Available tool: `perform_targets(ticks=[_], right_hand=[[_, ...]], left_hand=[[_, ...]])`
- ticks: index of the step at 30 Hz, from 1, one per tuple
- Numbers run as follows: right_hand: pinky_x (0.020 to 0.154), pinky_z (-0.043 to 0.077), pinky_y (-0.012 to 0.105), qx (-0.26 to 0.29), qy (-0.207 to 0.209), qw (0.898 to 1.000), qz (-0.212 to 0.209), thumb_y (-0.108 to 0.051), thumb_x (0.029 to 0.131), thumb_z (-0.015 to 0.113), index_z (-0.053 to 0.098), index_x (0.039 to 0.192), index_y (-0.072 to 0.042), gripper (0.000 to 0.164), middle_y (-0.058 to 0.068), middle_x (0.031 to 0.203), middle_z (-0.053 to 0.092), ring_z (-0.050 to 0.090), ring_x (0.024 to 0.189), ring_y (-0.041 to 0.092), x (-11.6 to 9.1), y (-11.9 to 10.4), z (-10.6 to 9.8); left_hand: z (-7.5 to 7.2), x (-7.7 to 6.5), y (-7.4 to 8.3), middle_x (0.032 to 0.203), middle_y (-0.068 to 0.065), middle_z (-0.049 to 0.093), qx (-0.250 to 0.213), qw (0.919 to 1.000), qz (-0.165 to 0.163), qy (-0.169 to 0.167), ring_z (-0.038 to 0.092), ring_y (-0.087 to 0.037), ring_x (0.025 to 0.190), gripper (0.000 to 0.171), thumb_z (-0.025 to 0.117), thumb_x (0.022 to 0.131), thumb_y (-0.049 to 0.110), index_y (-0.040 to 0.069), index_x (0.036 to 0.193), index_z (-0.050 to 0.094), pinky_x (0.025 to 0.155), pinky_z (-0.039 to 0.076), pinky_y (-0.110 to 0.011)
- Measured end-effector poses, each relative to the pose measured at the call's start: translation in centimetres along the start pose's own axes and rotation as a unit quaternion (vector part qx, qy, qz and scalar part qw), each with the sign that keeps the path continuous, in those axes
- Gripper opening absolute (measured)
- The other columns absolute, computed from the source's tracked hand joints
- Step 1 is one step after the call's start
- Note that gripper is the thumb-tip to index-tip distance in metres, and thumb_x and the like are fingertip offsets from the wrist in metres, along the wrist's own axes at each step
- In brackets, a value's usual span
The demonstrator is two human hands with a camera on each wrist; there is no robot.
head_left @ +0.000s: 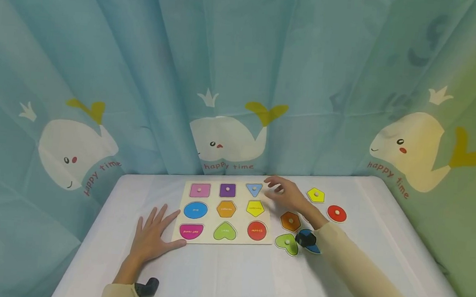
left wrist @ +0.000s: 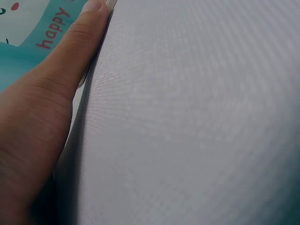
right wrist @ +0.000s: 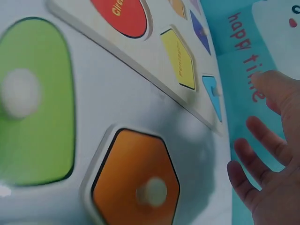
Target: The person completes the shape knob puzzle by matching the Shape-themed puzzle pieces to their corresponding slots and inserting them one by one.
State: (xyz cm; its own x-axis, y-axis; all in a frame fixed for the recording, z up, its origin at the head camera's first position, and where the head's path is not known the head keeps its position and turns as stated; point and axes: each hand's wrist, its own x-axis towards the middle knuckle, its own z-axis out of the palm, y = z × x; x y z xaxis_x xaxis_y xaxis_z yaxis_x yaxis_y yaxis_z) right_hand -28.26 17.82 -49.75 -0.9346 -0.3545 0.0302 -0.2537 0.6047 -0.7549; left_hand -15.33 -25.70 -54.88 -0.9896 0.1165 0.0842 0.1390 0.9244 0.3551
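Note:
A pale wooden puzzle board (head_left: 237,244) lies on the white table. Knobbed pieces sit in its far row: a pink piece (head_left: 199,190), a purple square (head_left: 227,190) and a blue triangle (head_left: 254,189). The other spots show printed coloured shapes without knobs. My left hand (head_left: 149,236) rests with spread fingers at the board's left side, thumb and fingertips at its edge. Just right of the blue triangle hovers my right hand (head_left: 286,194), its fingers loosely bent and nothing between them. Below that hand lie an orange hexagon piece (right wrist: 129,176) and a green heart piece (right wrist: 44,136).
Right of the board lie a yellow pentagon piece (head_left: 315,195), a red circle piece (head_left: 336,213) and a blue piece (head_left: 313,248) partly hidden by the right wrist's black camera (head_left: 306,238). A whale-print curtain (head_left: 243,75) hangs behind the table.

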Motion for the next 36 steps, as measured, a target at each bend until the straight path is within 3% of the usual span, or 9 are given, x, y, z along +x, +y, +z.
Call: perform_targets(ticks=[5,12,18,26,33,36], right_hand=[[0.088,0.059,0.043,-0.005,0.009,1.0,-0.016,-0.024,0.096,0.075,0.065,0.134,-0.016,0.041,0.007,0.124,0.069,0.064,0.105,0.027,-2.1,-0.1,-1.0],[0.09,0.058,0.044,0.008,0.035,0.999,-0.024,-0.02,0.093,0.078,0.064,0.135,-0.009,0.045,0.016,0.126,0.068,0.063,0.107,0.029,-5.1,0.1,-2.2],[0.09,0.058,0.045,0.009,0.063,0.998,-0.03,-0.021,0.092,0.079,0.065,0.132,-0.008,0.045,0.011,0.127,0.067,0.064,0.108,0.029,-7.9,0.7,-2.9],[0.089,0.06,0.046,0.018,0.095,0.995,-0.017,-0.02,0.092,0.079,0.067,0.128,-0.007,0.04,0.015,0.125,0.068,0.066,0.106,0.034,-11.7,2.0,-3.0],[0.085,0.058,0.026,0.02,0.116,0.993,0.005,-0.022,0.091,0.081,0.066,0.129,-0.008,0.043,0.011,0.124,0.069,0.066,0.106,0.03,-14.5,3.9,-2.8],[0.084,0.056,0.024,0.015,0.122,0.992,0.004,-0.02,0.09,0.082,0.066,0.131,-0.008,0.046,0.009,0.123,0.071,0.065,0.104,0.027,-15.3,4.5,-2.7]], left_hand=[[0.0,-0.1,0.0,0.166,-0.02,0.028,-0.001,1.0,0.001,0.002,0.015,-0.05,0.153,0.096,0.078,0.074,0.067,0.021,0.154,0.049,0.115,0.003,-0.078],[0.0,-0.1,-0.1,0.167,-0.019,0.026,-0.001,1.0,0.001,-0.002,0.013,-0.049,0.153,0.097,0.076,0.075,0.068,0.022,0.155,0.047,0.116,0.002,-0.077],[-0.1,-0.3,0.2,0.165,-0.022,0.029,-0.011,0.9999,0.003,0.004,0.015,-0.051,0.152,0.096,0.078,0.074,0.067,0.02,0.153,0.05,0.114,0.004,-0.079],[-0.1,-0.1,0.2,0.166,-0.021,0.027,-0.006,0.9999,-0.003,-0.008,0.014,-0.05,0.152,0.097,0.078,0.075,0.067,0.021,0.155,0.048,0.115,0.003,-0.078],[-0.1,-0.1,0.3,0.165,-0.022,0.029,-0.01,0.9999,0.0,-0.003,0.016,-0.051,0.152,0.097,0.078,0.074,0.066,0.02,0.154,0.049,0.114,0.004,-0.079],[-0.2,-0.1,0.2,0.165,-0.022,0.03,-0.01,0.9999,0.002,0.0,0.016,-0.051,0.152,0.096,0.078,0.074,0.066,0.02,0.154,0.049,0.114,0.004,-0.08]])
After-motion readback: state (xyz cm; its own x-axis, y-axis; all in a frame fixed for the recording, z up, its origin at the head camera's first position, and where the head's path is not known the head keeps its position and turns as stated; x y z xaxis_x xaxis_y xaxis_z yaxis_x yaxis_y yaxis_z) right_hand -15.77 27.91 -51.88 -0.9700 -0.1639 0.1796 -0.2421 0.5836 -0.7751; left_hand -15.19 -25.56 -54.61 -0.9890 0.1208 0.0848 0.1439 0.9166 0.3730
